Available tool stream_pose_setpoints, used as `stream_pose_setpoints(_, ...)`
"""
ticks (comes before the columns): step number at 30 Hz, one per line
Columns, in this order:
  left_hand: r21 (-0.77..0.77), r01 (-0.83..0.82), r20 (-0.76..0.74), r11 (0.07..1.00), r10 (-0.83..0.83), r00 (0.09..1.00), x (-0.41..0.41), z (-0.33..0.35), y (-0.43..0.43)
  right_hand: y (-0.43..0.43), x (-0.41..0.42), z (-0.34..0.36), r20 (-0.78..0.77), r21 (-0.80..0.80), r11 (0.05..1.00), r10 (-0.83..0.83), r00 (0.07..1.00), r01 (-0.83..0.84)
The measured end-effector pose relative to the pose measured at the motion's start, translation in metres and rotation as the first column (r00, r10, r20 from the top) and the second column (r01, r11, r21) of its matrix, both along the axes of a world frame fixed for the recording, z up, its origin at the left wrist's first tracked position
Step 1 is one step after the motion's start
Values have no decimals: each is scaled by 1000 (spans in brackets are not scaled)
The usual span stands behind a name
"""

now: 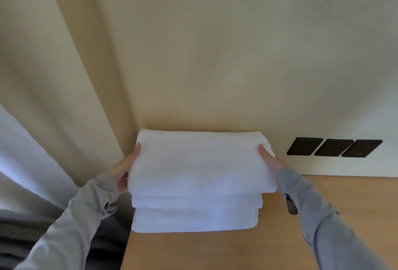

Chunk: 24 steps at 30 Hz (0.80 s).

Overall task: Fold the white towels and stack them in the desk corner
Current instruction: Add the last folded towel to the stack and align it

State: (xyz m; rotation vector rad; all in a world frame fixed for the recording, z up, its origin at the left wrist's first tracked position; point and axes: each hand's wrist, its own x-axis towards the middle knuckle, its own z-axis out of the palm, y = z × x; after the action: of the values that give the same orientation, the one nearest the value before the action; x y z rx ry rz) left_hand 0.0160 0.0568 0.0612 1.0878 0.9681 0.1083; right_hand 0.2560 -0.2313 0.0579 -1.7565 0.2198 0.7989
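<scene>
A stack of folded white towels (pixel 195 216) sits in the far left corner of the wooden desk (pixel 237 250), against the cream wall. The top folded towel (pixel 200 162) lies on the stack, slightly wider than those below. My left hand (pixel 126 168) grips its left edge, thumb on top. Its right edge is gripped by my right hand (pixel 270 161) in the same way. Both arms wear grey sleeves, and the fingers under the towel are hidden.
Cream curtains (pixel 53 97) hang to the left of the desk. Three black wall sockets (pixel 335 147) sit on a white panel at the right, just above the desk. A dark grey surface (pixel 25 233) lies below the curtain at lower left.
</scene>
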Motion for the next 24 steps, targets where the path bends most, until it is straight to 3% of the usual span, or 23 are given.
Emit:
stream_pose_setpoints(3,114,50,-79,992,-41,996,17,15,1,5,-2,1,71,-21,998,-51,996,53)
stream_pose_setpoints(7,315,-55,-67,947,80,995,24,15,11,5,-1,-1,279,11,995,-100,955,101)
stream_pose_setpoints(24,352,-84,-152,932,146,978,5,-21,10,15,-18,-26,325,-26,994,-92,941,106)
